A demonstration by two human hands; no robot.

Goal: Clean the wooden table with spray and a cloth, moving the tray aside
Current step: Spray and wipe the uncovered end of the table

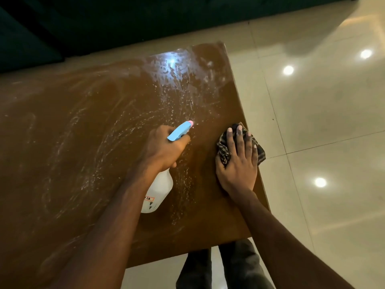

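A brown wooden table (73,142) fills the left and middle of the head view, streaked with white wet smears and droplets. My left hand (164,147) grips the neck of a white spray bottle (159,190) with a blue trigger head and pink nozzle (181,130), pointed away from me over the tabletop. My right hand (237,161) lies flat, fingers straight, pressing a dark checked cloth (224,152) onto the table near its right edge. No tray is in view.
Glossy beige floor tiles (323,122) with light reflections spread to the right of the table. A dark sofa or wall (104,21) runs along the far side. My legs in dark trousers (229,268) stand at the table's near right corner.
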